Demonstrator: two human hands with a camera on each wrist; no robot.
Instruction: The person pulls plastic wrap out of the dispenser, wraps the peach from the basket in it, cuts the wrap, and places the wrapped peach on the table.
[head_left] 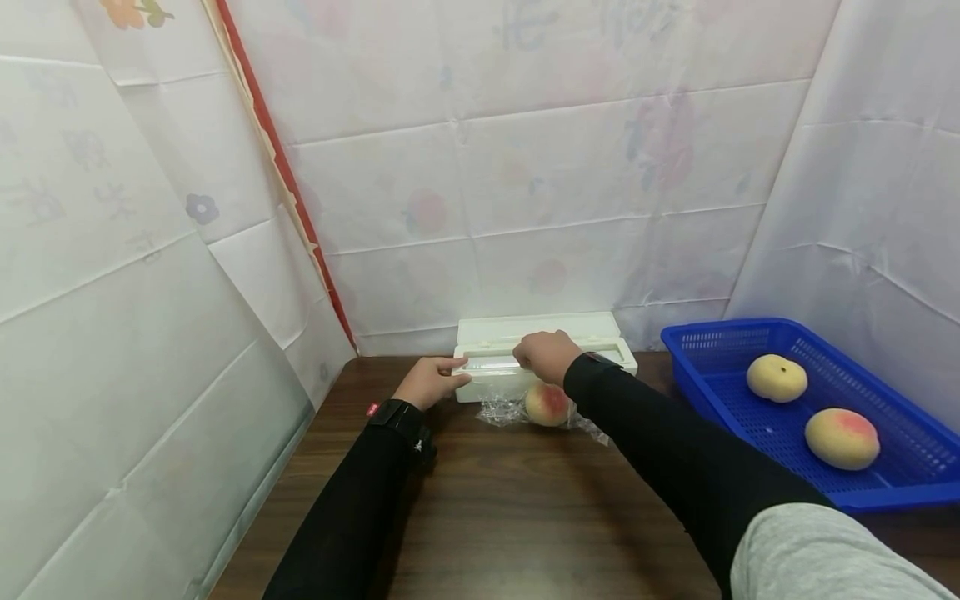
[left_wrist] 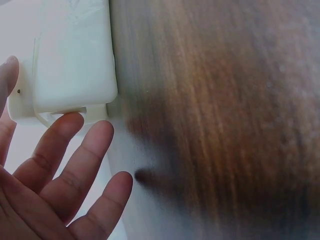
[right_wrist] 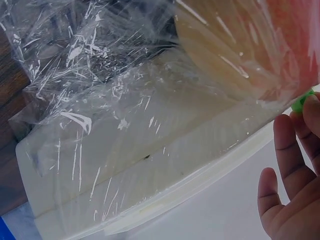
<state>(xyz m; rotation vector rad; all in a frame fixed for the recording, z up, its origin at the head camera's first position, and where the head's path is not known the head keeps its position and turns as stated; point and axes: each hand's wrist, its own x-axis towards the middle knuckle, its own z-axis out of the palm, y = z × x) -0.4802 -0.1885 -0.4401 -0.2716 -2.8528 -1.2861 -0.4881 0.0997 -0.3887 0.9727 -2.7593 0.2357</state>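
A long white cling film box stands at the back of the table with its lid raised. My left hand is at its left end; in the left wrist view the fingers are spread and fairly straight, one fingertip against the box end. My right hand is over the box's middle, pinching a small green slider at its edge. Clear cling film runs over the box front. A yellow-red peach lies in front of the box, under film in the right wrist view.
To the right stands a blue plastic basket holding a flattened pale yellow peach and a yellow-pink peach. White patterned sheeting rises behind and beside the brown wooden table.
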